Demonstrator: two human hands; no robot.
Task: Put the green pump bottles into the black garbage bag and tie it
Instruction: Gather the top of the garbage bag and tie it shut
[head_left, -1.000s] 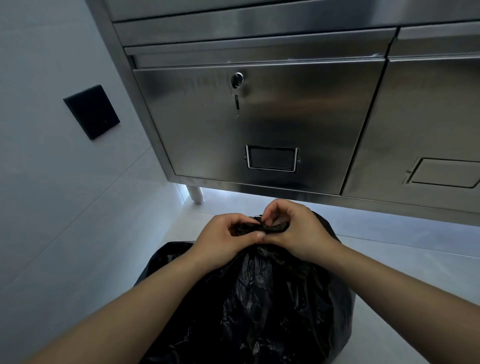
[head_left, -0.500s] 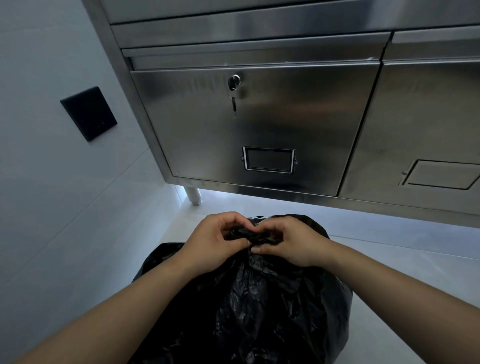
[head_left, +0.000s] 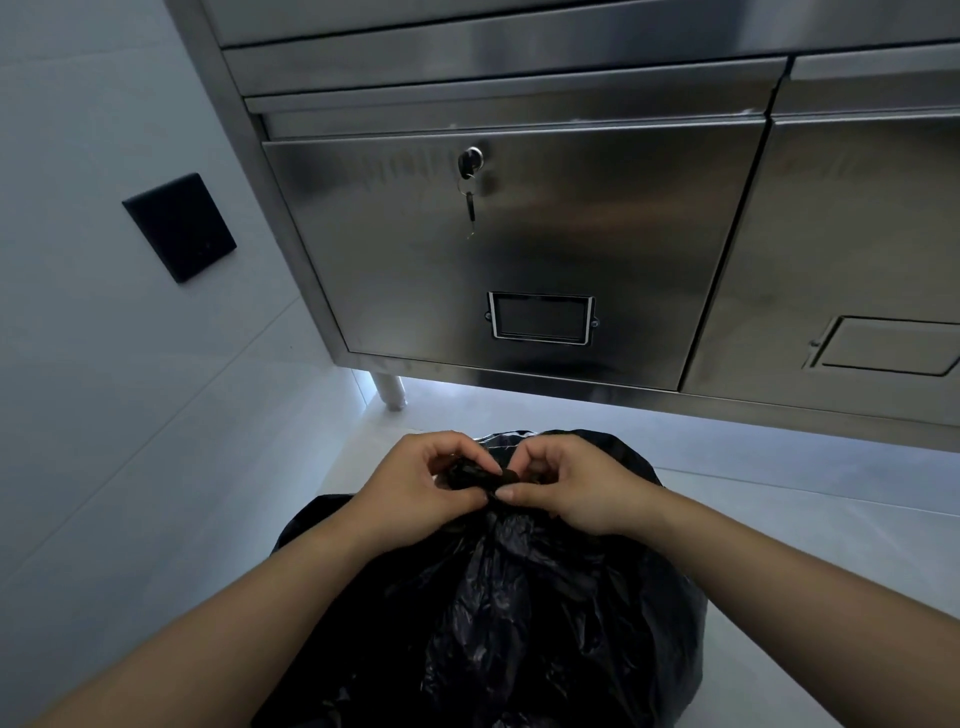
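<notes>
Left hand (head_left: 415, 486): fingers pinching the gathered neck.
Black garbage bag (head_left: 519, 613): on the floor below the hands; thin, soft, likely slippery; best held at the twisted neck.
Right hand (head_left: 571, 486): pinching the same knot.

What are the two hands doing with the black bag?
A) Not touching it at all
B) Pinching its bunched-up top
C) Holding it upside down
B: the left hand and the right hand both pinch the gathered neck of the black garbage bag.
</notes>
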